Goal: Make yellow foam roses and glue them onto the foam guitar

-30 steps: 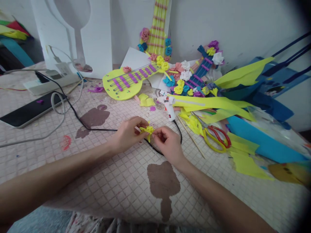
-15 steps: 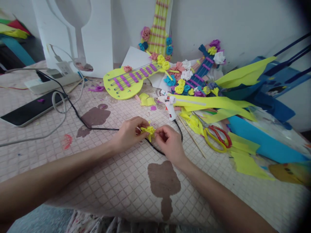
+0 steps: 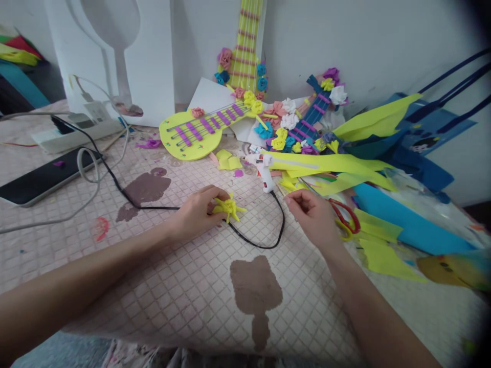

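My left hand (image 3: pixel 201 212) pinches a yellow crepe-paper flower (image 3: pixel 230 207) with pointed petals, low over the quilted table cover. Away to the right, my right hand (image 3: pixel 310 212) has its fingers curled together beside the scissors (image 3: pixel 347 217), whose red and yellow handles are partly behind it. Whether anything small is between those fingertips I cannot make out. A white glue gun (image 3: pixel 265 171) lies beyond the flower, its black cord looping between my two hands.
Behind are a yellow paper guitar (image 3: pixel 195 134), an upright one (image 3: pixel 245 51) and a blue one (image 3: pixel 312 115) with paper flowers. A power strip (image 3: pixel 72 134) and black phone-like slab (image 3: pixel 49 176) lie left. Yellow strips (image 3: pixel 333 166) and blue paper (image 3: pixel 410 220) lie right.
My right hand has let go of the yellow flower and moved right, to the scissors. The flower stays in my left hand, more of its petals showing. The view has shifted slightly.
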Demonstrator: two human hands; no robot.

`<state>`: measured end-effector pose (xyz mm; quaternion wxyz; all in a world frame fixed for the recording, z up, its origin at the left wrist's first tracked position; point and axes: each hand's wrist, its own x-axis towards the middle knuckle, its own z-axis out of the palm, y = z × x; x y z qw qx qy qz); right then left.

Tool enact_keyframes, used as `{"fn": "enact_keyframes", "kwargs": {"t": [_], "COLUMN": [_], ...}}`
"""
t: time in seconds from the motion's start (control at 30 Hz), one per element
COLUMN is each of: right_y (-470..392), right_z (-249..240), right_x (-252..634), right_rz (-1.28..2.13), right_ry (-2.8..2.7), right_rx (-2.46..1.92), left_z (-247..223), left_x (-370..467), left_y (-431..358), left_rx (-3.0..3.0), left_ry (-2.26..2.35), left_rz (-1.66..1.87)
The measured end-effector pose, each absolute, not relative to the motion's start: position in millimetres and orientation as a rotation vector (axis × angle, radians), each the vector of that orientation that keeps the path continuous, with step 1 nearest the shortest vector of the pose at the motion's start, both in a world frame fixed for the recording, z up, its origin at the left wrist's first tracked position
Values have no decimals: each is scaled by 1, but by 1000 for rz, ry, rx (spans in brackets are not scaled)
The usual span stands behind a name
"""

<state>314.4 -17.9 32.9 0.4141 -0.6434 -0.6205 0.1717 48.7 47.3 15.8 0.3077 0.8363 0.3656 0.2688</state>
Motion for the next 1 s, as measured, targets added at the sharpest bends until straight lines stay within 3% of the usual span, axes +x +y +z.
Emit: {"fn": "enact_keyframes", "kwargs": {"t": [0.43, 0.77, 1.0], "right_y": [-15, -11, -19], "right_z": [41, 20, 41], "right_x": [355, 348, 355], "right_rz": [107, -88, -101], "right_ry": [-1733, -1947, -1953], "right_rx": [-1896, -2321, -2378], "left_z": [17, 24, 22], "left_x": [45, 38, 36], "left_y": [51, 56, 59], "left_rx": [2359, 2331, 2326], "left_ry": [1000, 1021, 1060], "left_rz": [712, 901, 907]}}
